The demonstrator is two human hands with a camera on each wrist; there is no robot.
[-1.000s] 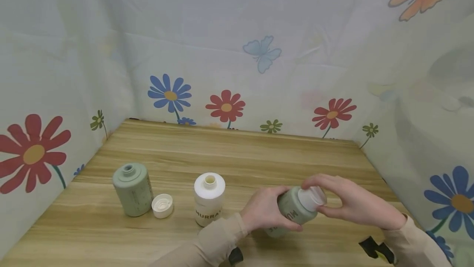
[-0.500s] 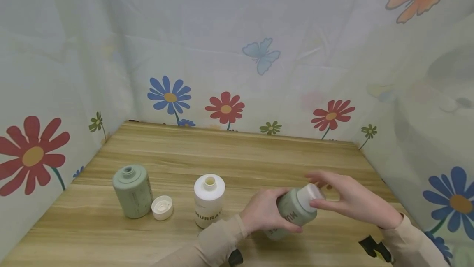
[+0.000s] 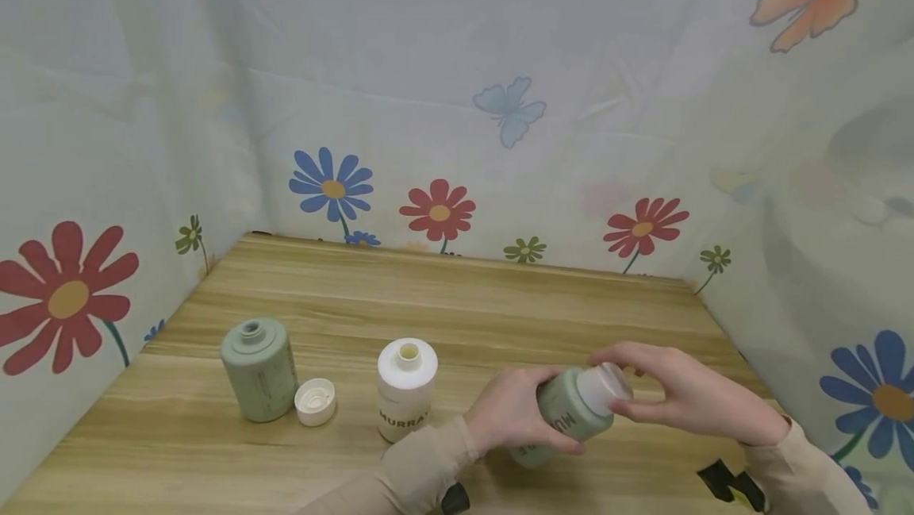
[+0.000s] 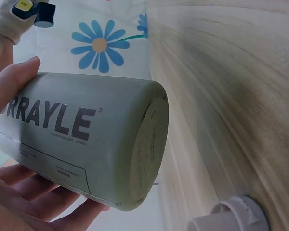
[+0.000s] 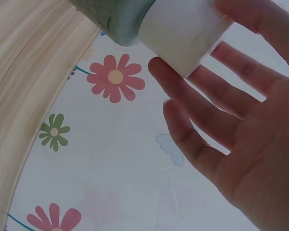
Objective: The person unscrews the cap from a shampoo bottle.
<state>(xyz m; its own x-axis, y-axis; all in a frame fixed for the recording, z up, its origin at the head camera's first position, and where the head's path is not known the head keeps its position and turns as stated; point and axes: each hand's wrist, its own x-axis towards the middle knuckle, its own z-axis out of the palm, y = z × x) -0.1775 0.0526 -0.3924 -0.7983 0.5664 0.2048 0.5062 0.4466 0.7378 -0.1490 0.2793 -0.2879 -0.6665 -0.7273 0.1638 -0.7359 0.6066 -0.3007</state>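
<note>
A sage-green bottle with dark lettering is tilted, its top toward the right. My left hand grips its body, thumb on one side and fingers on the other; in the left wrist view the bottle's base hangs clear of the table. A white cap sits on the bottle's top. My right hand holds this cap between thumb and fingers, and in the right wrist view the fingertips lie along the cap's side.
To the left stand an uncapped green bottle and an uncapped white bottle. Between them a white cap lies with its inside up. A white cylindrical piece is on the wooden table in the left wrist view. Flower-printed cloth surrounds the table.
My right hand's fingers loosened and lifted off the cap half a second ago and are now back around it. The left hand and bottle have stayed nearly in place.
</note>
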